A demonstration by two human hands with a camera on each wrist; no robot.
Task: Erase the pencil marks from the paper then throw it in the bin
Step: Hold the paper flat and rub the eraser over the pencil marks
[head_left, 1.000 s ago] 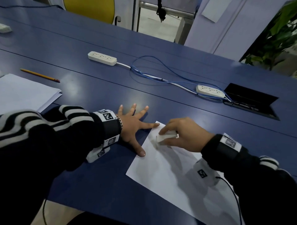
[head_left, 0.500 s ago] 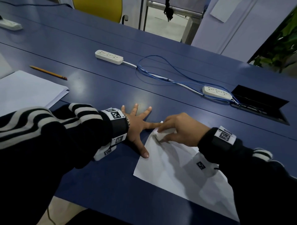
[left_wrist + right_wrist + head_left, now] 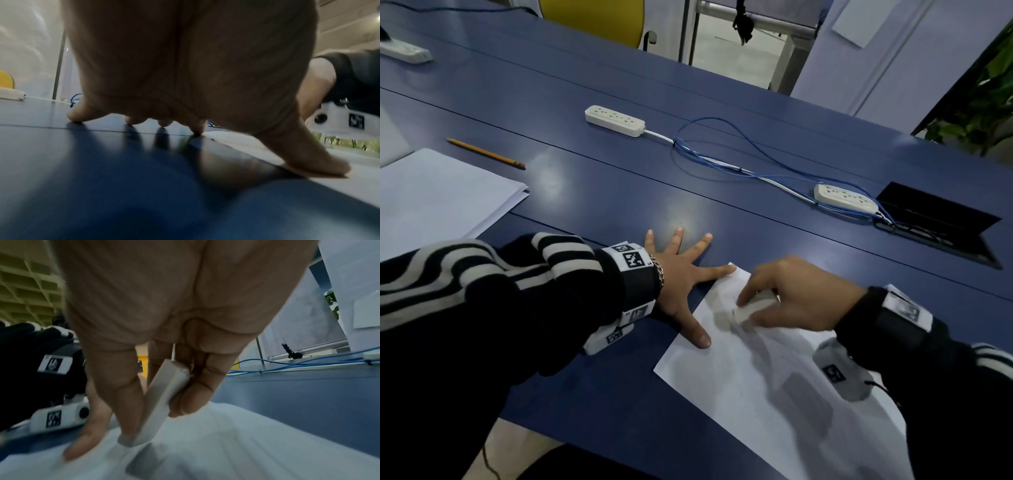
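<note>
My right hand (image 3: 801, 298) pinches the white block eraser (image 3: 751, 308) on the white paper sheet (image 3: 756, 377); my spread left hand (image 3: 681, 274) pins its left edge.

head view looks down from above at the dark blue table (image 3: 602, 205); each wrist view sits low, close under its palm, facing along the fingers; all three share the white sheet of paper (image 3: 756, 377)

white paper (image 3: 756, 377), blue table (image 3: 619, 192), yellow pencil (image 3: 482, 153), black-and-white striped sleeve (image 3: 465, 267)
</note>
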